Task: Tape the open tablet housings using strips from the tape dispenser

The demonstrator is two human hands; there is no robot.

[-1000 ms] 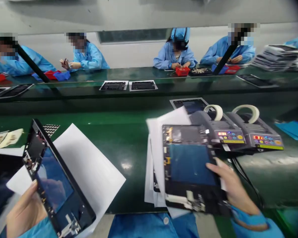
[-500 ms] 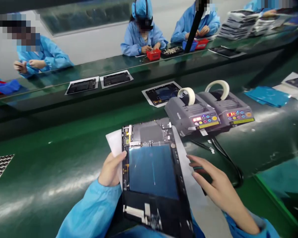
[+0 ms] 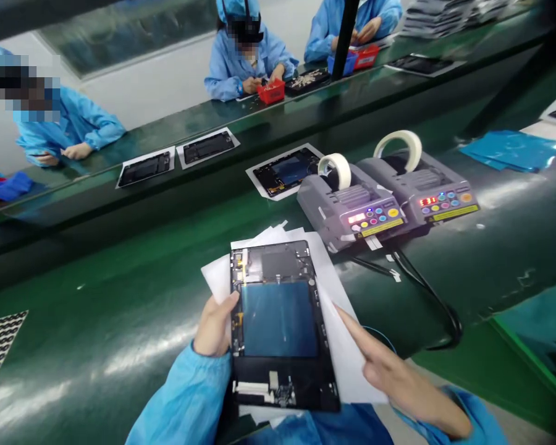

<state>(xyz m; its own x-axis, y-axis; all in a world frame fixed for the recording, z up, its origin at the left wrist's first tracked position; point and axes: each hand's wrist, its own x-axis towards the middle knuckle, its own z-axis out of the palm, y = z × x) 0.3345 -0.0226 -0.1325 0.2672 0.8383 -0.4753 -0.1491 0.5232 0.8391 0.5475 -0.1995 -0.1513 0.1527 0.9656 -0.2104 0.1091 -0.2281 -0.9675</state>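
My left hand (image 3: 215, 324) grips the left edge of an opened tablet (image 3: 280, 383), its thumb on the front rim and its other fingers hidden behind. The tablet tilts toward me, showing a large blue-filmed battery area (image 3: 280, 318), circuit parts above and small boards below. White paper sheets (image 3: 347, 364) lie beneath the tablet and stick out at its top and both sides. At the right side, my right hand (image 3: 384, 364) has its fingers stretched out against the edge of the paper; some of its fingers are hidden.
Two grey tape dispensers (image 3: 352, 207) with tape rolls stand beyond the tablet, black cables (image 3: 426, 290) beside them. Another opened tablet (image 3: 285, 170) lies behind. Blue sheets (image 3: 514, 150) lie far right, a patterned sheet (image 3: 2, 346) far left. Co-workers in blue sit across the raised green bench (image 3: 167, 133).
The tablet now tilts differently, with more white paper showing above and to its right. My right hand has moved down against the paper's edge. The camera view has shifted slightly.
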